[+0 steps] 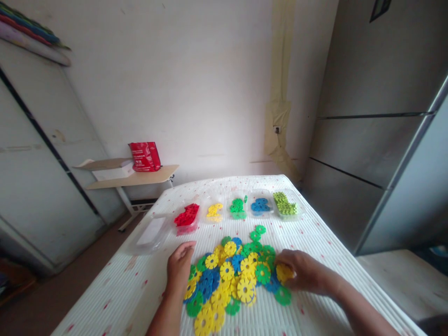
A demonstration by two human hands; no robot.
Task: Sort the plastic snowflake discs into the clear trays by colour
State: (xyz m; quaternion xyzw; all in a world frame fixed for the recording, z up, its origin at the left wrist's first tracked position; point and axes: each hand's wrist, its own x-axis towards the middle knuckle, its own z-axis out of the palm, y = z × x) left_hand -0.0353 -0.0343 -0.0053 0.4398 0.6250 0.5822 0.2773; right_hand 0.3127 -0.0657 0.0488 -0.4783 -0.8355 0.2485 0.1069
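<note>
A loose heap of notched plastic snowflake discs point(227, 270) in yellow, green and blue lies on the table's near part. At the heap's right edge, my right hand point(303, 271) has its fingers closed around the rim of a yellow snowflake disc point(283, 273). Beside the heap's left edge rests my left hand point(180, 265), fingers loosely curved and apart, with nothing visible in them. Behind the heap stand clear tubs with red pieces point(187, 215), yellow pieces point(214, 212), green pieces point(237, 208), blue pieces point(261, 205) and light green pieces point(285, 204).
A clear plastic lid or tray point(151, 233) with a white patch lies at the left of the ribbed white tablecloth point(332, 280). Beyond it, a small desk point(157, 174) carries a red bag point(144, 156) and a white box point(114, 173). A grey fridge point(364, 140) stands at the right.
</note>
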